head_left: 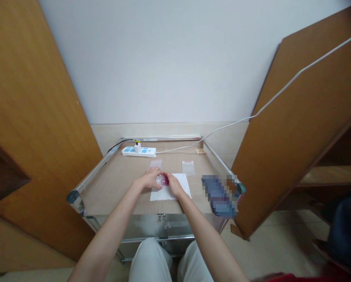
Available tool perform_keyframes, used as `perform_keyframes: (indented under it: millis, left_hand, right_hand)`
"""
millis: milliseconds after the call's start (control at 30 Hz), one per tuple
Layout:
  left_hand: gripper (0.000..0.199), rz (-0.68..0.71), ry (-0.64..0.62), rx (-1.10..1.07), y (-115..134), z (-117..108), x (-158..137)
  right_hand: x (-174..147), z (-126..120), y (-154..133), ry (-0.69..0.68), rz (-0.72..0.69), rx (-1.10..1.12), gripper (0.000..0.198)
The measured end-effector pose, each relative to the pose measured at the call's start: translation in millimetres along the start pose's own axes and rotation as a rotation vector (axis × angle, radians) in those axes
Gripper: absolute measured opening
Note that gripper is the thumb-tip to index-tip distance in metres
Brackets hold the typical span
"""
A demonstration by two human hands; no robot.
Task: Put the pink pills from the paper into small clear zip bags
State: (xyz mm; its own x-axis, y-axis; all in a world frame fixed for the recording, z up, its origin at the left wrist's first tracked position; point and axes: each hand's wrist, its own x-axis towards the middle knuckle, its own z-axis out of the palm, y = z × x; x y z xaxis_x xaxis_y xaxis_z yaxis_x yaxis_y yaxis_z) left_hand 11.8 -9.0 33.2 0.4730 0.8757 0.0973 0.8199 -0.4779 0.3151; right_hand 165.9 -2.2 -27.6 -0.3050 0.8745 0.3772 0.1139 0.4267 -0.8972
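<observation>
Over a white sheet of paper (182, 182), my left hand (151, 178) and my right hand (173, 185) meet at a small clear plastic bag with dark red contents (165, 180). What the contents are is too small to tell; they look like beads. My left fingers curl round the bag's left side, where clear plastic shows. From the right, my right hand closes against the red part, its fingertips partly hidden. Behind the left hand lies a clear zip bag (156, 163). Another flat zip bag (188, 168) rests behind the paper, to the right.
Cardboard (110, 188) covers the metal-railed cart top. A white power strip (147, 152) with a plug sits at the back left, its cable running right. A dark blurred item (219, 196) lies at the right edge. Wooden panels (269, 137) stand on both sides.
</observation>
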Motion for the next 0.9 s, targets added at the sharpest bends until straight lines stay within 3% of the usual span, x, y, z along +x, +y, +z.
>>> perform_keyframes:
  millis: [233, 633, 900]
  left_hand:
    - [0.056, -0.007, -0.008, 0.058, 1, -3, -3]
    - [0.058, -0.041, -0.096, 0.045, 4, -6, -9]
    - [0.065, -0.052, -0.138, 0.131, 8, -6, -8]
  right_hand:
    - [0, 0, 3, 0.026, 0.04, -0.013, 0.043]
    - [-2, -2, -5, -0.068, -0.004, -0.126, 0.043]
    - [-2, -2, -5, -0.062, -0.01, -0.189, 0.045]
